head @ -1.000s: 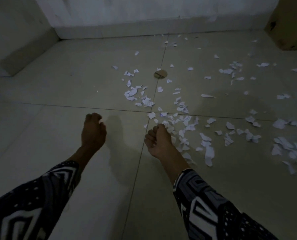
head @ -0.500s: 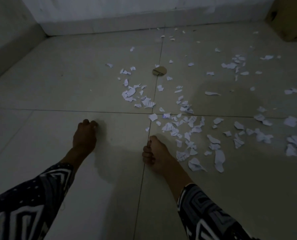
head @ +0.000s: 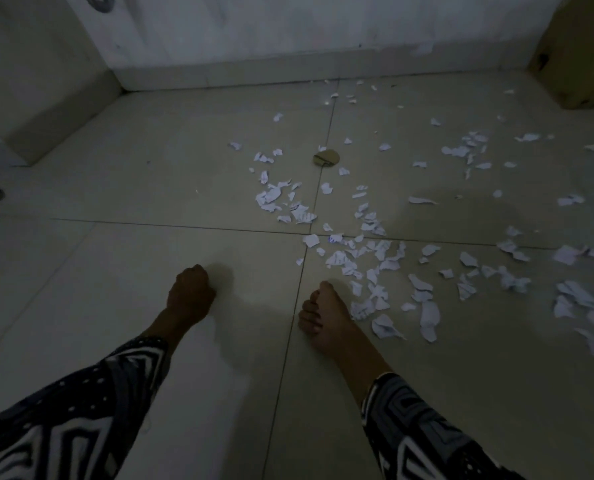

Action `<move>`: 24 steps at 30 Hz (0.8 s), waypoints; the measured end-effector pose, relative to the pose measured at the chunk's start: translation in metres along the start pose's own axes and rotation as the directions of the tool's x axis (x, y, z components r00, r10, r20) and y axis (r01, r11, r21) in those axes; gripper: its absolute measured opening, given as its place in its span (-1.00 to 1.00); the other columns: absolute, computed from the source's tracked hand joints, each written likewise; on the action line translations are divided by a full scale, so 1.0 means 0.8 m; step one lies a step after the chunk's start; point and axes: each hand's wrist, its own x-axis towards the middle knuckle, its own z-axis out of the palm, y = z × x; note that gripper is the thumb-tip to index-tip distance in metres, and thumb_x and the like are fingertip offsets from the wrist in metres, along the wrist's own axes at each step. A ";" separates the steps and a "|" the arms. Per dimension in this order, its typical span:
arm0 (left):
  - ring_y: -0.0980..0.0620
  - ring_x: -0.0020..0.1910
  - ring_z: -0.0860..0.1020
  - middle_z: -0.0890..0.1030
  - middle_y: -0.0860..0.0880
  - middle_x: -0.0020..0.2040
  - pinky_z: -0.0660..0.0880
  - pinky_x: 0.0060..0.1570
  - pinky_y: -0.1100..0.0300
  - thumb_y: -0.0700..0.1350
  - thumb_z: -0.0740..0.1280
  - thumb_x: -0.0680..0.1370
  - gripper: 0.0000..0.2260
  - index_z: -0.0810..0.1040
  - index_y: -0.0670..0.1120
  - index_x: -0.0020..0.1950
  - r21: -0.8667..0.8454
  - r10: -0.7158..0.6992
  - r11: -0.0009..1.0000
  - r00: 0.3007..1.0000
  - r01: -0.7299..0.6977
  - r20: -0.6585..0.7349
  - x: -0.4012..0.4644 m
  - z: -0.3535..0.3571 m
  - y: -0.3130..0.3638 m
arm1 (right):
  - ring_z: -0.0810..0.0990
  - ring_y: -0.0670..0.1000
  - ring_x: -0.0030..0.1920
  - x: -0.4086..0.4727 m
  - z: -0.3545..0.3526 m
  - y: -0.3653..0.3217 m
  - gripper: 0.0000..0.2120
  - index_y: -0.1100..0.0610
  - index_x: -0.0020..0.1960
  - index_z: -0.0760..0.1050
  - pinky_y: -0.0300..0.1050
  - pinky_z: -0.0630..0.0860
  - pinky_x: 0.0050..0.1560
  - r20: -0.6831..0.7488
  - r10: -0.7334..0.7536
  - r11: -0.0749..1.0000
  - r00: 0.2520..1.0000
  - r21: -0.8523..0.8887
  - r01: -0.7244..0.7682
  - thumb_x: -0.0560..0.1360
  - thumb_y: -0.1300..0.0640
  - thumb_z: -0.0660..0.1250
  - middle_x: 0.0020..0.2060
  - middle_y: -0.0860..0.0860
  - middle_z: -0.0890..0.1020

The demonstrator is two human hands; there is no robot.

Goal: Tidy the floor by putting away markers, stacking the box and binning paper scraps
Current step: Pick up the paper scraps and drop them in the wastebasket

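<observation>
- Compared with half a second ago, both hands sit slightly lower and nearer to the camera, and the view has tilted up a little, so more of the wall (head: 288, 36) shows.
- The left hand (head: 190, 294) is curled into a fist over bare floor (head: 133, 271); whether it holds anything cannot be told.
- The right hand (head: 325, 315) is also curled, fingers (head: 309, 311) folded in, at the near edge of the paper scraps (head: 368, 268); I cannot tell if scraps are inside it.
- A cardboard box (head: 579, 60) stands in the far right corner against the wall; its contents are out of sight.
- The scraps lie spread over the tiles ahead and to the right of the right hand, the closest ones just beside it, and well apart from the left hand.
- A small round brown piece (head: 326, 157) lies on a tile seam beyond the scraps.
- Patterned black-and-white sleeves (head: 423, 431) cover both forearms.
</observation>
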 end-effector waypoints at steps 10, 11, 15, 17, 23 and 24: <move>0.12 -0.25 0.56 0.60 0.00 -0.19 0.44 -0.33 0.31 -0.15 0.42 0.53 -0.87 0.51 -0.09 0.01 -0.564 0.223 0.786 0.967 -0.253 -0.122 -0.125 -0.032 0.138 | 0.09 -0.07 -0.64 -0.075 -0.032 -0.028 -0.31 0.13 -0.35 0.27 -0.35 0.01 -0.60 -0.020 0.016 1.000 1.000 -0.020 -0.016 0.55 -0.45 -0.12 -0.59 -0.02 0.18; 0.15 -0.30 0.55 0.61 0.01 -0.22 0.44 -0.34 0.31 -0.15 0.42 0.52 -0.86 0.49 -0.08 0.01 -0.583 0.271 0.756 0.953 -0.298 -0.135 -0.137 -0.036 0.156 | 0.09 -0.07 -0.64 -0.082 -0.032 -0.031 -0.29 0.14 -0.34 0.29 -0.34 0.02 -0.60 -0.009 0.021 0.999 1.000 -0.048 -0.021 0.53 -0.47 -0.13 -0.59 -0.02 0.19; 0.19 -0.37 0.56 0.62 0.00 -0.27 0.44 -0.39 0.32 -0.09 0.44 0.53 -0.80 0.44 -0.05 0.02 -0.585 0.453 0.684 0.882 -0.435 -0.126 -0.169 -0.049 0.213 | 0.11 -0.07 -0.59 -0.111 -0.039 -0.055 -0.33 0.12 -0.27 0.32 -0.31 0.06 -0.60 0.019 0.018 0.984 1.000 -0.176 -0.015 0.54 -0.47 -0.07 -0.49 -0.01 0.22; 0.12 -0.34 0.60 0.63 -0.01 -0.26 0.50 -0.37 0.25 -0.07 0.42 0.56 -0.81 0.43 -0.05 0.03 -0.583 0.496 0.662 0.858 -0.471 -0.130 -0.179 -0.057 0.234 | 0.13 -0.07 -0.57 -0.125 -0.047 -0.074 -0.40 0.10 -0.25 0.30 -0.31 0.09 -0.60 0.022 -0.002 0.975 1.000 -0.221 0.007 0.57 -0.42 0.00 -0.46 0.00 0.25; 0.02 -0.21 0.66 0.70 -0.07 -0.21 0.56 -0.24 0.21 -0.20 0.40 0.55 -0.90 0.53 -0.11 0.04 -0.769 0.539 0.532 0.842 -0.354 -0.016 -0.190 -0.077 0.298 | 0.11 -0.09 -0.60 -0.158 -0.093 -0.121 -0.52 0.12 -0.25 0.30 -0.29 0.06 -0.63 0.022 -0.063 0.961 0.998 -0.267 0.066 0.69 -0.17 0.00 -0.50 0.00 0.25; -0.06 -0.16 0.68 0.71 -0.10 -0.18 0.58 -0.18 0.15 -0.23 0.38 0.56 -0.91 0.54 -0.14 0.04 -0.825 0.537 0.488 0.843 -0.286 0.025 -0.190 -0.077 0.307 | 0.10 -0.09 -0.61 -0.162 -0.102 -0.127 -0.52 0.13 -0.26 0.31 -0.29 0.06 -0.63 0.018 -0.070 0.961 0.997 -0.268 0.073 0.70 -0.14 -0.02 -0.51 0.00 0.24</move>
